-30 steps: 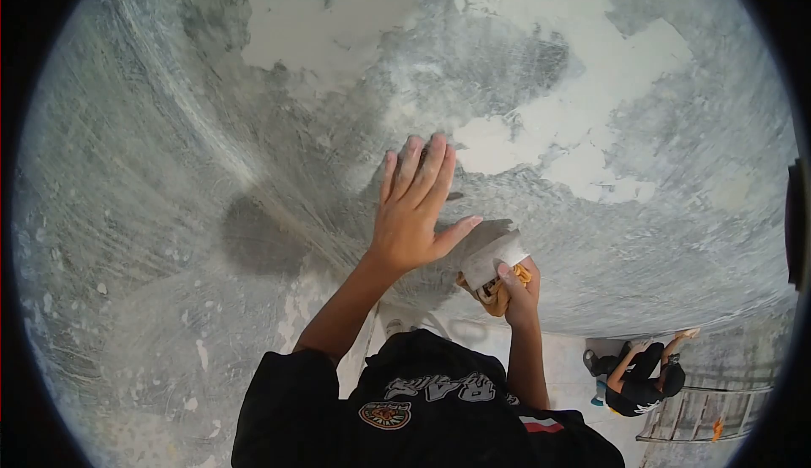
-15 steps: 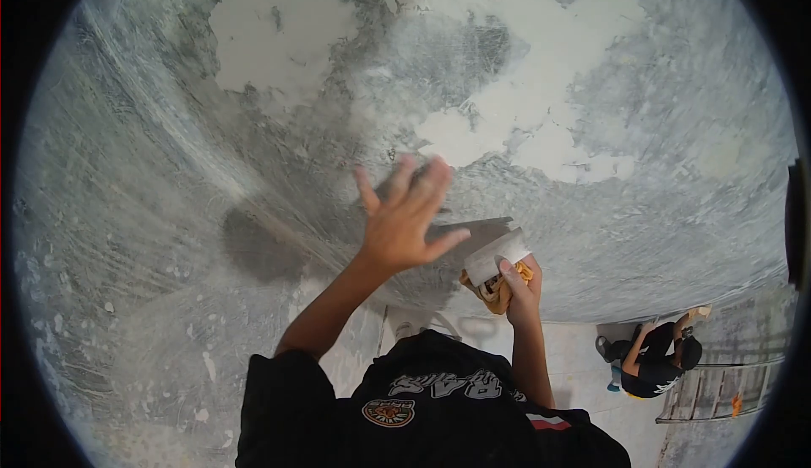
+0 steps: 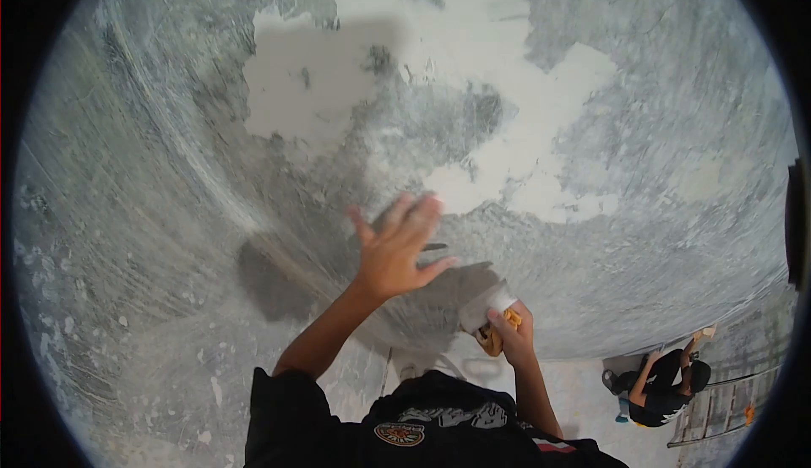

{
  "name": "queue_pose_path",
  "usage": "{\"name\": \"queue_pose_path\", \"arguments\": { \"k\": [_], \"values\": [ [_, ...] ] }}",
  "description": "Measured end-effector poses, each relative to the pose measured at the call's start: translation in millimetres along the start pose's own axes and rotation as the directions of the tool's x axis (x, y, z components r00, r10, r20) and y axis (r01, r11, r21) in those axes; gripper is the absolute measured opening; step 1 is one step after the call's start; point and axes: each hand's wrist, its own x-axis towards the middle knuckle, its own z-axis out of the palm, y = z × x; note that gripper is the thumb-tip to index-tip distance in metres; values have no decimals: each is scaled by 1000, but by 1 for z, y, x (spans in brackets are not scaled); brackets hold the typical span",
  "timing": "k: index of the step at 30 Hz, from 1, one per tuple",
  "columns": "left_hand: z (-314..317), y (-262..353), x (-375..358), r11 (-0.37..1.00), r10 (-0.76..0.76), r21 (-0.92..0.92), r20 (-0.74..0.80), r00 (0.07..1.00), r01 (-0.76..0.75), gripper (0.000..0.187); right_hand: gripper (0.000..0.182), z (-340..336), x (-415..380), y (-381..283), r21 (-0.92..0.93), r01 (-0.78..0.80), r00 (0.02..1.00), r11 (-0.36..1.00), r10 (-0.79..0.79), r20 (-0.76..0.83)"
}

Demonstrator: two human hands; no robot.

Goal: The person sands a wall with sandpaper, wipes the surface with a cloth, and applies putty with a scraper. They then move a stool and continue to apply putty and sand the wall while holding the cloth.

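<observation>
The left hand [image 3: 393,248] is raised with the fingers spread wide, palm toward the grey wall [image 3: 152,214], and it holds nothing. Its fingertips are blurred, so I cannot tell if they touch the surface. The right hand [image 3: 507,337] is lower and closed around the yellow handle of a scraper [image 3: 488,309], whose pale blade points up and left, against the wall or very near it, just under the left thumb. The two hands are near each other but apart.

Above them lie white patches of filler [image 3: 524,155], with uneven edges against the grey. To the left of the left hand the wall is wide and bare, with one dark spot [image 3: 270,278]. The lower edge of the wall runs just under the right hand. Beyond this edge, low at the right, another person [image 3: 663,388] crouches beside a ladder [image 3: 718,409], well apart from the hands.
</observation>
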Motion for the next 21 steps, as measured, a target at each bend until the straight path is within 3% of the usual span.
{"name": "queue_pose_path", "arguments": {
  "k": [1,3,4,5,7,8,10,11,13,14,16,17,18,19,20,21],
  "values": [
    [-5,-8,5,1000,12,8,-10,1000,-11,88,30,-2,0,1,5,16,1000,1000,-16,0],
    [-12,-17,10,982,-186,-54,-99,977,181,92,30,-9,-4,6,25,-36,999,999,37,-27],
    [-1,-14,10,979,-139,-173,-162,977,110,87,29,-13,-4,13,40,-43,998,998,45,-50],
    [9,-5,5,979,-142,-169,-166,976,113,87,29,-11,-5,13,38,-42,998,998,43,-44],
    [20,14,-10,959,177,-227,4,984,-171,73,25,-7,-2,10,34,-50,995,998,53,-82],
    [19,18,-13,959,180,-221,-5,984,-177,73,25,-6,1,9,32,-39,996,999,42,-80],
    [17,27,-23,850,267,-485,57,962,-207,52,23,-5,2,9,-31,7,1000,1000,-6,30],
    [19,32,-33,847,275,-487,54,960,-215,52,23,-6,2,10,-29,13,1000,1000,-12,23],
    [25,41,-56,641,93,-766,8,996,-54,39,23,-8,4,11,-128,41,993,991,-27,112],
    [20,50,-64,639,103,-766,4,995,-63,39,23,-7,4,11,-126,48,994,991,-35,106],
    [11,71,-77,395,-259,-845,274,926,361,36,26,-7,4,10,-103,13,981,995,7,192],
    [12,81,-80,396,-255,-847,270,929,355,36,26,-7,5,11,-103,19,982,994,1,190],
    [15,92,-83,26,-369,-853,475,798,521,35,27,-8,5,11,-82,-50,969,995,68,236],
    [15,98,-87,-358,-383,-731,683,622,582,34,27,-8,4,11,-65,-123,949,990,137,283],
    [15,98,-95,-358,-382,-731,683,623,581,34,27,-7,6,11,-65,-123,950,990,136,282],
    [16,94,-103,-452,-255,-626,774,580,636,33,28,-4,9,9,-65,-133,935,989,147,323]
  ]
}}
